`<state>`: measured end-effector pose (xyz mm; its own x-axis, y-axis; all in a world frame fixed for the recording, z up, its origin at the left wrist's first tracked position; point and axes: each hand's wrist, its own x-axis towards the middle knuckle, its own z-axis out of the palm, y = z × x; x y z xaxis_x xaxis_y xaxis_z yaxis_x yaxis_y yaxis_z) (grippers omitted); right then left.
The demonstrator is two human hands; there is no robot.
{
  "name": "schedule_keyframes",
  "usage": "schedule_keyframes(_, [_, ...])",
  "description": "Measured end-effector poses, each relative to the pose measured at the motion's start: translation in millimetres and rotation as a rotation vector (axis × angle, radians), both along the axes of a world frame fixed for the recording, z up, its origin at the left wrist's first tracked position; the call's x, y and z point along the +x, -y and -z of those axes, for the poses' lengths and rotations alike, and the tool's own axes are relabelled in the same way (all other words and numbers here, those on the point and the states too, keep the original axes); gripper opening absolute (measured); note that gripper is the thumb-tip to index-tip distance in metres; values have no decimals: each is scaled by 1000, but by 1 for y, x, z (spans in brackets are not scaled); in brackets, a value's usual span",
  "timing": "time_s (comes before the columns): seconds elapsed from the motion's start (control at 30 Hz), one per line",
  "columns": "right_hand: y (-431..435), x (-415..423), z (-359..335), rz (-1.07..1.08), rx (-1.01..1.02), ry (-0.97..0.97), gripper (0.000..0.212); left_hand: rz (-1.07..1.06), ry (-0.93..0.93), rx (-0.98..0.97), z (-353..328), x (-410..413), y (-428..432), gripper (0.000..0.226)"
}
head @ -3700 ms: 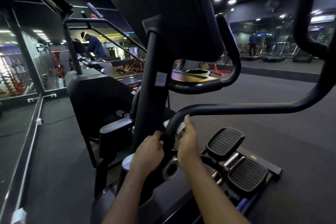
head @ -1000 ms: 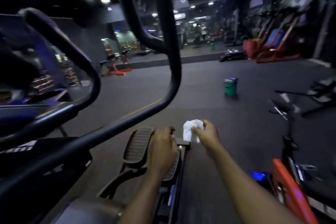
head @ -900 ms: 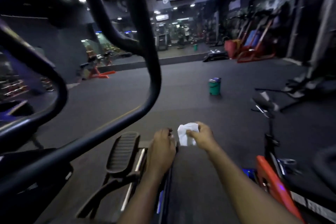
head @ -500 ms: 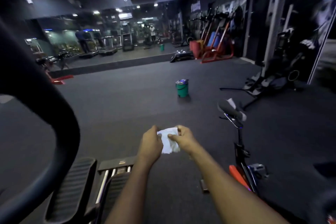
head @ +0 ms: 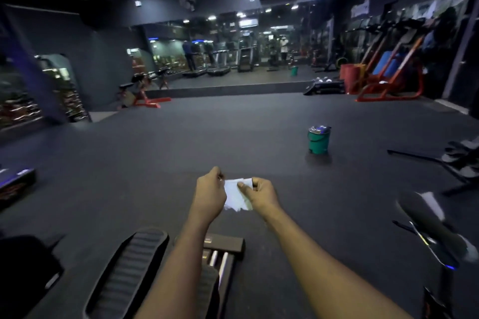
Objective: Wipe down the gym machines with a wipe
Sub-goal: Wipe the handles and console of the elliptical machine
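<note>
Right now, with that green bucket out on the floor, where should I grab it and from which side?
Probably the thin handle hanging down across the green bucket's near face: come from above on this side and hook fingers under it. Its lid looks loosely set, so don't lift there. The left hand and right hand both pinch the wipe; free one first.

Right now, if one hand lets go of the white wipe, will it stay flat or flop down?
Probably flop: the wipe hangs limp between the left hand and right hand, which pinch its top. Its ragged lower edge suggests thin, tearable, light material.
</note>
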<state>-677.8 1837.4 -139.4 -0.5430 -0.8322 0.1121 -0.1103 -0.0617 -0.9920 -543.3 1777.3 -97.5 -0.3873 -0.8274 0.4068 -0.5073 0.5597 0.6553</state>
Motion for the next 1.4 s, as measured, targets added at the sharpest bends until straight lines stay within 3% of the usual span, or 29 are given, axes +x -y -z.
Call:
schedule_keyframes(0.13, [70,9,-6,-156,-29,6,9,-139,-6,-22,-12,13,57,22])
schedule_keyframes(0.27, [129,26,-5,-305,-55,62,36,-257,-7,-21,-9,38,97,8])
schedule_keyframes(0.33, [159,34,-4,-421,-61,73,42,-371,-23,-43,-8,49,111,14])
schedule_keyframes(0.57, [244,72,0,-896,-81,84,19,-778,-28,-63,2,72,137,17])
schedule_keyframes(0.73, [258,105,-5,-1187,-86,20,18,-1099,16,-57,2,87,112,15])
schedule_keyframes(1.1, [232,212,2,-1686,-200,-51,19,-1594,-1,-55,10,144,41,19])
schedule_keyframes(1.4, [234,280,-40,-1860,-271,-45,21,-1808,8,-134,-18,172,26,23])
